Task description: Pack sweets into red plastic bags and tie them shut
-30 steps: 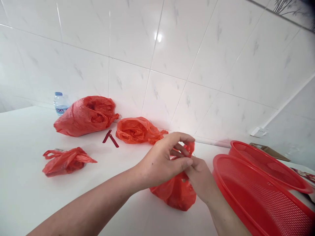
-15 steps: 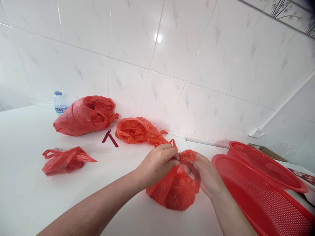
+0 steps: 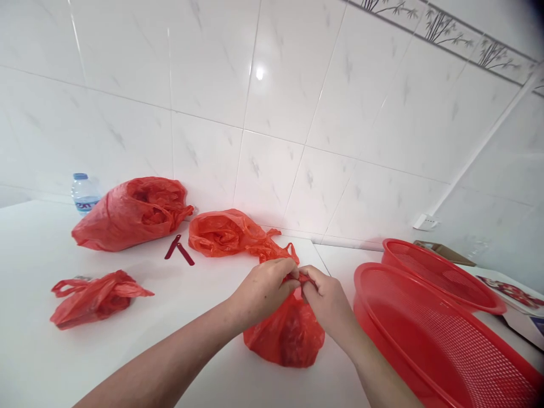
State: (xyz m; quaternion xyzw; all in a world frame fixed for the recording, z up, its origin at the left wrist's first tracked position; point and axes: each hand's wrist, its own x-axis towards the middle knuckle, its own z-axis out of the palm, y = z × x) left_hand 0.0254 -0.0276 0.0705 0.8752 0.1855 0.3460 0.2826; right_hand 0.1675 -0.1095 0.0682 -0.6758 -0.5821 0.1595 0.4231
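Red plastic carrier bag (image 3: 285, 335) sits bulging on the white table (image 3: 170, 362) while we pinch its gathered neck (image 3: 302, 277) in a tight grip of left hand (image 3: 263, 290) and right hand (image 3: 328, 300), holding the top narrow above the rounded body.

The left hand (image 3: 263, 292) and right hand (image 3: 327, 300) grip the gathered top of a red plastic bag (image 3: 287, 337) on a white counter (image 3: 51, 362), beside red mesh baskets (image 3: 361, 300).
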